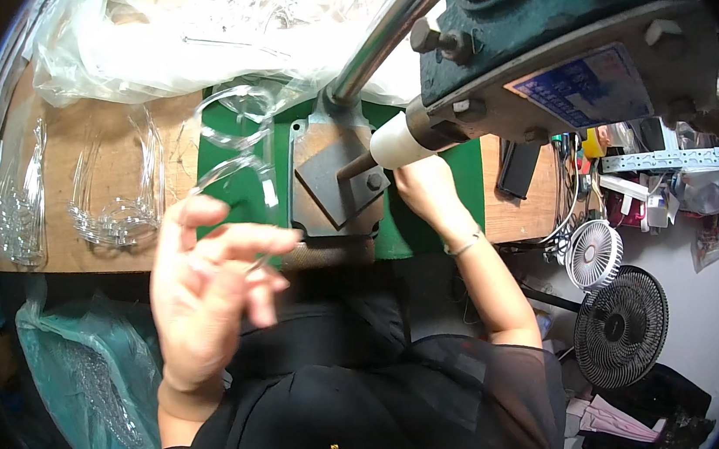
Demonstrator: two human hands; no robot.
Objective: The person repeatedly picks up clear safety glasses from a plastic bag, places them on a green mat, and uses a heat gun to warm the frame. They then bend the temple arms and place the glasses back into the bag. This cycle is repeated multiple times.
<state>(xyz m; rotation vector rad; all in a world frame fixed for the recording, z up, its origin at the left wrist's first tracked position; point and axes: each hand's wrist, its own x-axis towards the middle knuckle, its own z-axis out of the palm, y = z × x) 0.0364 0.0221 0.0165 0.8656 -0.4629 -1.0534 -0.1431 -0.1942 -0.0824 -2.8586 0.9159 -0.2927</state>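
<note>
My left hand point(211, 283) is raised in front of the bench, its fingers bent toward the thumb and smeared by motion. A shiny bent wire point(244, 160) with round loops runs up from between these fingers, also blurred. My right hand point(425, 186) reaches to the far side of a white sleeve point(401, 141) on a dark green bench press point(483, 53); the sleeve and press head hide its fingers. Below the sleeve, a thin rod points down at a dark diamond-shaped plate point(333, 182) bolted to the press base point(311, 145).
Bundles of bent wires point(115, 212) lie on the wooden bench point(145, 268) at left. Plastic sheeting point(88, 56) with many wires covers the back. A green mat point(429, 232) lies under the press. A phone point(519, 168), small white fan point(595, 255) and black fan point(622, 327) are at right.
</note>
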